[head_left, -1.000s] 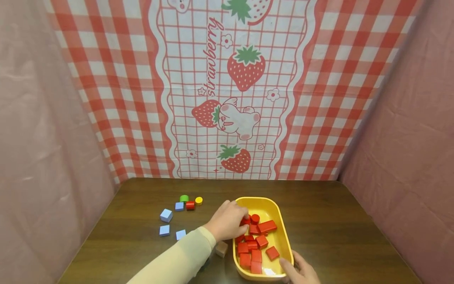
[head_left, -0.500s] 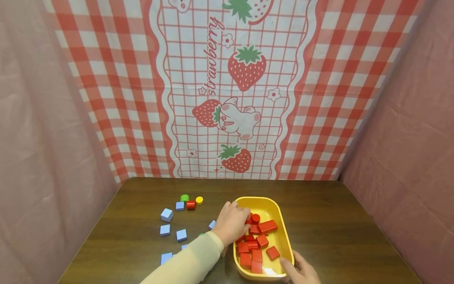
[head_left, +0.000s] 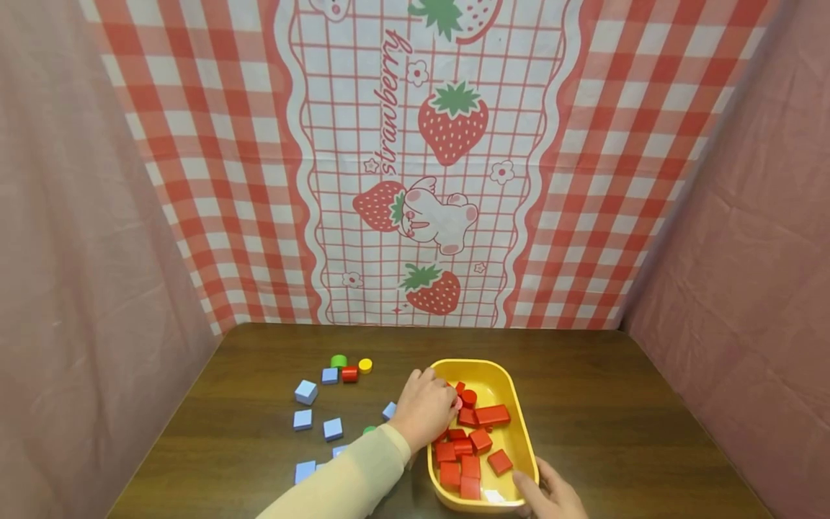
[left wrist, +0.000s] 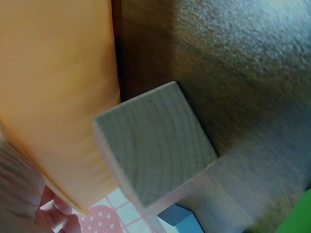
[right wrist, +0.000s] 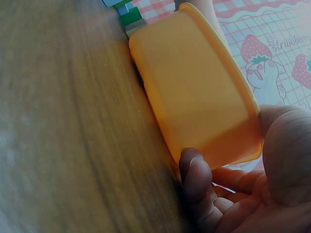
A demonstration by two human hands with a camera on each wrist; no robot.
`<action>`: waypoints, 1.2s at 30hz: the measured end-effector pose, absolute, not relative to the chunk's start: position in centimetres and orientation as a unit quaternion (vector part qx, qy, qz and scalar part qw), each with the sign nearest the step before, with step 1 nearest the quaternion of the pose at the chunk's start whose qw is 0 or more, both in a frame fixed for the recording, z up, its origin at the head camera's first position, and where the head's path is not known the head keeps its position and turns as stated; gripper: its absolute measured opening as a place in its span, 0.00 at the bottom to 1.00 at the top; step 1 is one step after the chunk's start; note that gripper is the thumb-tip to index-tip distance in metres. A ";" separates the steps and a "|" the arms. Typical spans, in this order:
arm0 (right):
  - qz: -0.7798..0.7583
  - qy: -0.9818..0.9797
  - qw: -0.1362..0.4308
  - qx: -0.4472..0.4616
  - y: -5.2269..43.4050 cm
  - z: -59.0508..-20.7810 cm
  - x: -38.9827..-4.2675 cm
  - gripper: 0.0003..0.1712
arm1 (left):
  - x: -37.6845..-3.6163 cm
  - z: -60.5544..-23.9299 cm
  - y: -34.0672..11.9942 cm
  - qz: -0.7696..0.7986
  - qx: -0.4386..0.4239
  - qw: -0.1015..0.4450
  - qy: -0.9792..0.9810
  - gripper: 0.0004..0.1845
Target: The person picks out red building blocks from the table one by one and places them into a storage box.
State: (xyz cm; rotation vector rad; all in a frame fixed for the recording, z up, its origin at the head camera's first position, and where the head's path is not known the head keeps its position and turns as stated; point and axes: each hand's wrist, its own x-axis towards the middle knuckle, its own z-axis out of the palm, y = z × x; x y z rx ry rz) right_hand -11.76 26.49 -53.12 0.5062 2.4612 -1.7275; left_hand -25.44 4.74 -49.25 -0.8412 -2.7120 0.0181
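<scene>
Dark wooden tabletop (head_left: pixel 583 404) carries the yellow plastic tub (head_left: pixel 515 411), gripped at its near corner by the right hand (head_left: pixel 551 497), while the left hand (head_left: pixel 424 411), hardly shifted lately, is curled over red wooden blocks (head_left: pixel 470 440) inside, grasp unclear.

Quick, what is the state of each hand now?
Left hand: cannot be told; fingers hidden among red wooden blocks.
Right hand: holding yellow plastic tray.

Bare wood right of the yellow tray (head_left: pixel 522 432)

Lower left of the frame is blocked by scattered blue blocks (head_left: pixel 305 393); open tabletop (head_left: pixel 616 404) is left at lower right.
</scene>
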 end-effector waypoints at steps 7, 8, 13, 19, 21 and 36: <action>-0.563 0.808 0.042 0.168 26.3 -53.1 -11.9 0.39 | -25.4 -49.1 4.7 0.024 -0.291 0.134 -0.947 0.12; -0.563 0.808 0.040 0.170 26.3 -53.1 -11.9 0.39 | -25.4 -49.1 4.8 0.026 -0.291 0.132 -0.947 0.12; -0.567 0.802 0.041 0.180 26.3 -53.2 -11.8 0.39 | -25.4 -49.3 4.7 0.028 -0.295 0.139 -0.945 0.11; -0.566 0.803 0.039 0.184 26.3 -53.3 -11.9 0.40 | -25.5 -48.9 3.7 -0.010 -0.318 0.171 -0.933 0.12; -0.566 0.803 0.039 0.184 26.3 -53.3 -11.9 0.40 | -25.6 -48.6 3.0 -0.030 -0.329 0.179 -0.927 0.12; -0.570 0.801 0.044 0.179 26.2 -53.2 -11.9 0.40 | -30.1 -48.8 -6.3 -0.092 -0.127 0.132 -0.979 0.18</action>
